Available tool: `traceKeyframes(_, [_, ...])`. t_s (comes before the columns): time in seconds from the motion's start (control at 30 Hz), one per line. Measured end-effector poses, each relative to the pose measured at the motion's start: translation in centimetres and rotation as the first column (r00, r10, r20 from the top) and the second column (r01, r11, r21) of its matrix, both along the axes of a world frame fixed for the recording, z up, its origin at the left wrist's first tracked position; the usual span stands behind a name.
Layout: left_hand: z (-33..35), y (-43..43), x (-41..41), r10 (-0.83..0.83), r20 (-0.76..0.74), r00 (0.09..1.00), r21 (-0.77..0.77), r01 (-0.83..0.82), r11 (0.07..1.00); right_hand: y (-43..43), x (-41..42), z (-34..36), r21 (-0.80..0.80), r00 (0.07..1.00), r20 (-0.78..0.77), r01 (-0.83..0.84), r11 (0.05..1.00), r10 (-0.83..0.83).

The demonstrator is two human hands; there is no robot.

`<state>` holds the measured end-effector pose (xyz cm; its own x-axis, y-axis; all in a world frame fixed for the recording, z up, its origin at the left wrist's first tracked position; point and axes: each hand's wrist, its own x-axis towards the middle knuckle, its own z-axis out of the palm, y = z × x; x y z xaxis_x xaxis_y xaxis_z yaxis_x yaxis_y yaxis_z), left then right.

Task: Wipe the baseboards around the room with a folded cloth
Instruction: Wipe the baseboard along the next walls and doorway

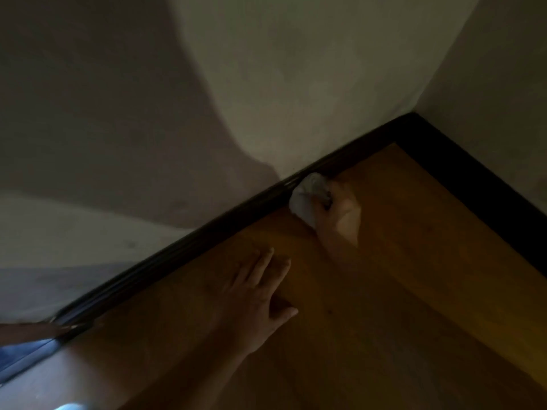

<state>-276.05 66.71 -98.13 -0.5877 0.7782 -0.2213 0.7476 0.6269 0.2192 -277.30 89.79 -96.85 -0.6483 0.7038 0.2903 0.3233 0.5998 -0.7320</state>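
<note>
Right hand (337, 216) fingers (325, 199) clenched round the white cloth (305, 196), cloth pressed on the dark baseboard (207, 241) at the wall foot. Left hand (257, 291) fingers spread flat on the wood floor (384, 291), holding nothing, likely bracing. Baseboard's long axis runs from lower left up to the corner (413, 115) at upper right, then turns along the second wall; the corner lies ahead of the cloth, right hand nearer. No containers visible. Dim, blurry.

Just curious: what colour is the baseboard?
Very dark brown, near black, against pale walls; seen in the head view.
</note>
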Motion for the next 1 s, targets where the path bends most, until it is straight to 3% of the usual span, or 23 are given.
traceKeyframes(0.1, [0.1, 0.1, 0.0, 0.004, 0.007, 1.0, -0.012, -0.004, 1.0, 2.7, -0.3, -0.2, 0.019, 0.982, 0.011, 0.191, 0.981, -0.191])
traceKeyframes(0.17, [0.1, 0.2, -0.1, 0.007, 0.002, 1.0, -0.024, -0.007, 1.0, 3.1, -0.5, -0.5, 0.012, 0.973, 0.013, 0.231, 0.973, -0.231])
traceKeyframes(0.33, [0.2, 0.5, 0.0, 0.014, 0.02, 1.0, -0.028, -0.014, 1.0, 2.6, -0.2, -0.5, 0.025, 0.994, -0.014, 0.109, 0.994, -0.108])
traceKeyframes(0.5, [0.1, 0.4, 0.1, 0.009, -0.003, 1.0, -0.034, -0.009, 0.999, 3.6, -0.5, 0.0, -0.007, 0.971, 0.02, 0.237, 0.972, -0.237])
traceKeyframes(0.7, [0.4, 0.7, 0.2, 0.029, -0.019, 0.999, -0.044, -0.03, 0.999, -1.6, 0.2, -0.3, -0.032, 0.997, -0.047, -0.069, 0.997, 0.067])
traceKeyframes(0.8, [0.7, 0.9, 0.2, 0.015, -0.06, 0.998, -0.067, -0.019, 0.998, -1.0, 0.2, -0.4, -0.001, 0.992, -0.012, -0.122, 0.993, 0.122])
traceKeyframes(0.9, [0.9, 1.1, 0.2, 0.02, -0.098, 0.995, -0.074, -0.027, 0.997, 1.9, 0.1, -0.2, 0.051, 1.0, 0.016, -0.024, 0.998, 0.023])
traceKeyframes(1.0, [0.4, 0.8, 0.2, 0.021, -0.036, 0.999, -0.067, -0.024, 0.997, 4.4, 0.0, -0.1, 0.053, 0.995, 0.019, 0.095, 0.994, -0.096])
